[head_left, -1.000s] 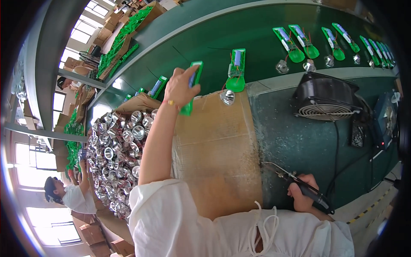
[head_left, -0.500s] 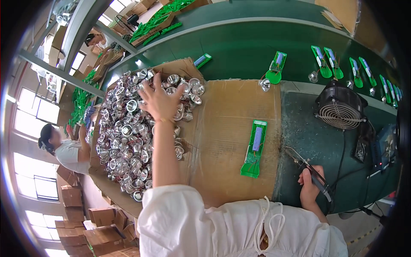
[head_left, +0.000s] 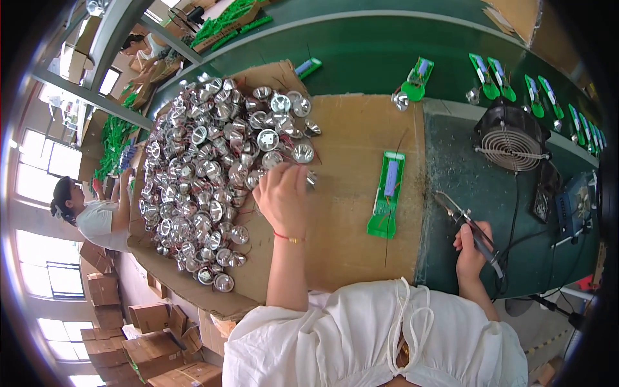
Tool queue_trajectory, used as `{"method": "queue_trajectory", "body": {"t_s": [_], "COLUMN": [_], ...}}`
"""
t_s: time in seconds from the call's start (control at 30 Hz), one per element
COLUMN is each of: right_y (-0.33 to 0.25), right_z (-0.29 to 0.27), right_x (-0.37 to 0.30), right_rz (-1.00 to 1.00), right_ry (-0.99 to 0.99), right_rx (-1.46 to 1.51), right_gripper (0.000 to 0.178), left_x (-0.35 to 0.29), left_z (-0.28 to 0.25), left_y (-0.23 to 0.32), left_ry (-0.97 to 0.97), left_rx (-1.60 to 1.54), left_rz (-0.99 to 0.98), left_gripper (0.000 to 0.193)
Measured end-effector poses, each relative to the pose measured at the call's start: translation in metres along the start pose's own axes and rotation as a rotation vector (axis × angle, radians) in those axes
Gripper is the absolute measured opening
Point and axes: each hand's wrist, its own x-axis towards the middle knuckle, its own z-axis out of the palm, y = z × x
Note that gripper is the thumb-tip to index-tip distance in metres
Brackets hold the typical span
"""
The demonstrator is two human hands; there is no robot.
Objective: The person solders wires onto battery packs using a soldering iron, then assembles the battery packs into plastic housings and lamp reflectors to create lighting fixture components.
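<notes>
My left hand (head_left: 282, 201) is over the near right edge of a big heap of silver lamp reflector cups (head_left: 213, 171) with thin red wires. Its fingers are curled closed, and a silver reflector cup (head_left: 311, 180) shows at the fingertips, partly hidden. In my right hand (head_left: 472, 257) is a soldering iron (head_left: 459, 214) with a dark handle, its tip pointing up and left. Between the hands lies a green plastic lamp housing (head_left: 382, 226) on the cardboard sheet (head_left: 342, 238). It carries a purple-blue battery cell (head_left: 391, 179), a small circuit board and loose wires.
A cardboard box (head_left: 184, 287) holds the heap. On the far green bench stand several green housings, one (head_left: 414, 89) with a reflector cup beside it. A black fan (head_left: 512, 145) and a blue box-shaped device (head_left: 576, 209) are at right. Two people (head_left: 100, 216) work at left.
My left hand has moved right and nearer from over the heap, and its spread fingers have closed at a reflector cup. My right hand still holds the soldering iron.
</notes>
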Motion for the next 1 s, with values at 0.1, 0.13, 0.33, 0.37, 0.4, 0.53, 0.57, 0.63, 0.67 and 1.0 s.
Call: {"method": "queue_trajectory", "body": {"t_s": [0.1,0.13,0.33,0.37,0.4,0.53,0.57,0.63,0.67,1.0], "right_y": [0.000,0.000,-0.004,-0.006,-0.007,-0.022,-0.022,-0.023,-0.025,-0.021], "right_z": [0.001,0.000,0.001,0.002,0.003,0.007,0.009,0.014,0.018,0.042], "right_x": [0.001,-0.002,-0.007,-0.010,-0.013,-0.025,-0.025,-0.026,-0.026,-0.024], "right_rz": [0.013,0.014,-0.037,-0.076,-0.120,-0.164,-0.178,-0.208,-0.233,-0.204], "right_ry": [-0.013,-0.007,-0.043,-0.075,-0.108,-0.270,-0.313,-0.388,-0.408,-0.372], "right_rx": [0.009,0.019,-0.008,-0.012,-0.019,-0.016,-0.006,-0.014,-0.006,-0.041], "right_gripper": [0.016,0.016,0.017,0.017,0.016,0.016,0.017,0.017,0.017,0.015], "left_x": [-0.027,-0.033,-0.047,-0.048,-0.049,-0.054,-0.058,-0.061,-0.063,-0.069], "left_z": [-0.014,-0.016,-0.027,-0.029,-0.027,-0.013,-0.009,-0.004,-0.002,0.017], "left_y": [0.009,0.008,0.024,0.027,0.029,0.034,0.039,0.043,0.044,0.050], "left_ry": [-0.082,-0.106,-0.239,-0.246,-0.266,-0.417,-0.519,-0.679,-0.687,-0.540], "left_rx": [-0.147,-0.181,-0.393,-0.414,-0.450,-0.606,-0.730,-0.870,-0.872,-0.827], "left_rz": [0.096,0.148,0.199,0.208,0.229,0.149,-0.101,-0.463,-0.459,-0.193], "left_gripper": [0.011,0.012,0.011,0.010,0.009,0.010,0.011,0.014,0.014,0.014]}}
